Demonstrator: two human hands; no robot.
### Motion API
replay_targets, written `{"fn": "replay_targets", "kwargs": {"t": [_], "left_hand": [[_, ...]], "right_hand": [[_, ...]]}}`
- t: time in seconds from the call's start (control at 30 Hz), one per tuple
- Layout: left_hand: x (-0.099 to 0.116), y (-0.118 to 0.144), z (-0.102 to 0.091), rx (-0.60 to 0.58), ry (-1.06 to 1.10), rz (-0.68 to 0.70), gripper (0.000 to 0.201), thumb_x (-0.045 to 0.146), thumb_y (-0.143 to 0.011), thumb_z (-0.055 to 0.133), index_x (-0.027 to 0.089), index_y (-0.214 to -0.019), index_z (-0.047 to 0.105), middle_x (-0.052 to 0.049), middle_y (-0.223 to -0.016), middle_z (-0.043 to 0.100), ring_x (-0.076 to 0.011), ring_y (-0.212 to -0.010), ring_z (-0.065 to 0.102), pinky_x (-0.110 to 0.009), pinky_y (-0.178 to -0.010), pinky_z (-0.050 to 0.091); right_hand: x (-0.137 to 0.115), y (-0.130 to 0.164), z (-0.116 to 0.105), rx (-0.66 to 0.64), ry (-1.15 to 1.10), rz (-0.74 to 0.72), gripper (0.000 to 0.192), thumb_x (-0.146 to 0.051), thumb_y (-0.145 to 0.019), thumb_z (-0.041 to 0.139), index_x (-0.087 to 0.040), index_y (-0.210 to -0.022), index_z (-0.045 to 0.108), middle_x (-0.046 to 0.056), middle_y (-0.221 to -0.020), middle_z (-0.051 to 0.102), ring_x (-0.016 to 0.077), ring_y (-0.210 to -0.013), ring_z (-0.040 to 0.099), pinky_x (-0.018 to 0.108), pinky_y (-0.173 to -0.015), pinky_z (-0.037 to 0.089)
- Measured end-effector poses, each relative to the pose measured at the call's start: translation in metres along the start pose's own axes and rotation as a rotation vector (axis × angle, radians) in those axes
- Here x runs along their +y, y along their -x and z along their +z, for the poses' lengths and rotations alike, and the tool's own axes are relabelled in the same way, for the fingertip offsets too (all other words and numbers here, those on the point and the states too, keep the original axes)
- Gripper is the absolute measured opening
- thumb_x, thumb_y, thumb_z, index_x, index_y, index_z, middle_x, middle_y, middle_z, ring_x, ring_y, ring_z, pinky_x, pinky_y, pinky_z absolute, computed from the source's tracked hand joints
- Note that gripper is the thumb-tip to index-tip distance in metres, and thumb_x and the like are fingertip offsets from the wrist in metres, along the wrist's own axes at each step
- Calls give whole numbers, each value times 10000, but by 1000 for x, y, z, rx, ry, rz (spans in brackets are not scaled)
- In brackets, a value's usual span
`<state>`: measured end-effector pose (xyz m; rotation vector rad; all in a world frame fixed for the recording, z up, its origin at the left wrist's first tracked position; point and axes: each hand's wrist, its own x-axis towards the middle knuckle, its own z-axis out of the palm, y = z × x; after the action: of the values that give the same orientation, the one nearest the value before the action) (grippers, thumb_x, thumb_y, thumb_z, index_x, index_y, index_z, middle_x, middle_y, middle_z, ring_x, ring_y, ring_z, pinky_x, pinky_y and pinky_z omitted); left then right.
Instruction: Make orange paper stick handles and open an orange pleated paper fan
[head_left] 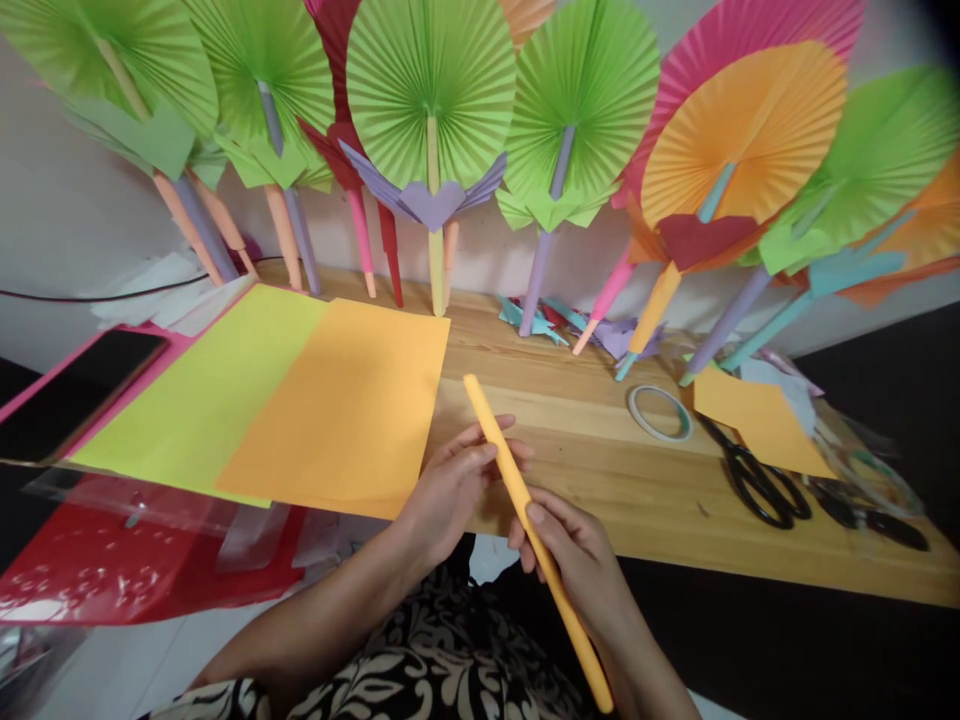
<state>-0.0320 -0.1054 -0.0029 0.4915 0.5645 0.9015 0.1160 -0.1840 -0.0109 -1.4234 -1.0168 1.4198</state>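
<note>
A rolled orange paper tube (517, 490) slants across the space between my hands, over the near edge of the wooden table. My right hand (566, 535) grips its lower half, thumb on top and fingers curled beneath. Higher up, my left hand (457, 485) is closed lightly around the upper half, its thumb against the side and its fingertips behind. Left of my left hand lies a flat orange paper sheet (352, 410), overlapping a yellow-green sheet (202, 390). The tube's far end points toward the back of the table.
Folded paper fans (431, 80) on rolled handles lean along the wall. A tape roll (660, 413), black scissors (757, 485) and an orange paper scrap (765, 420) lie at right. A dark phone (79, 390) rests at left, above a red plastic bag (135, 550).
</note>
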Motion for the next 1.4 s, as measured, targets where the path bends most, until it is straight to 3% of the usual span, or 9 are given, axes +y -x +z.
{"fn": "replay_targets", "kwargs": {"t": [0.2,0.43,0.73,0.97,1.17,1.4], "left_hand": [[2,-4,-3,15,-5,9,300,215,-829,719,178,-1127,730,-68,-944,770,-179,-902,671,-301,-866,477],[26,-11,-3,105,40,238,264,216,-812,773,183,-1071,731,-42,-904,764,-153,-820,680,-280,-818,519],[32,-18,-3,147,62,357,279,223,-827,789,199,-1100,736,-34,-933,756,-144,-836,685,-287,-848,532],[26,-19,-2,113,47,327,278,238,-823,801,206,-1092,738,-29,-952,768,-133,-813,691,-272,-813,540],[9,-16,0,150,30,243,346,252,-822,803,196,-1154,721,-52,-992,777,-157,-849,699,-325,-882,537],[-11,-11,9,108,-4,113,335,241,-820,799,188,-1143,726,-65,-987,773,-160,-852,681,-332,-866,517]], "right_hand": [[-5,1,-1,-6,34,-24,578,-611,-976,494,-148,-750,758,9,-527,570,92,-472,457,227,-484,343],[-5,11,-14,18,58,43,529,-599,-911,612,-185,-1211,749,63,-779,737,136,-584,582,247,-535,440],[-1,27,-32,128,303,-50,409,-515,-884,661,-211,-1129,781,44,-778,733,151,-624,579,256,-549,442],[-5,23,-21,103,285,-32,431,-571,-920,581,-187,-768,706,-2,-629,565,113,-533,432,250,-517,364],[-4,20,-18,135,210,-3,450,-616,-897,598,-185,-929,723,4,-684,570,120,-551,436,249,-493,328],[0,16,-15,159,132,2,496,-649,-874,620,-174,-962,732,-10,-634,528,103,-506,394,232,-456,288]]}}
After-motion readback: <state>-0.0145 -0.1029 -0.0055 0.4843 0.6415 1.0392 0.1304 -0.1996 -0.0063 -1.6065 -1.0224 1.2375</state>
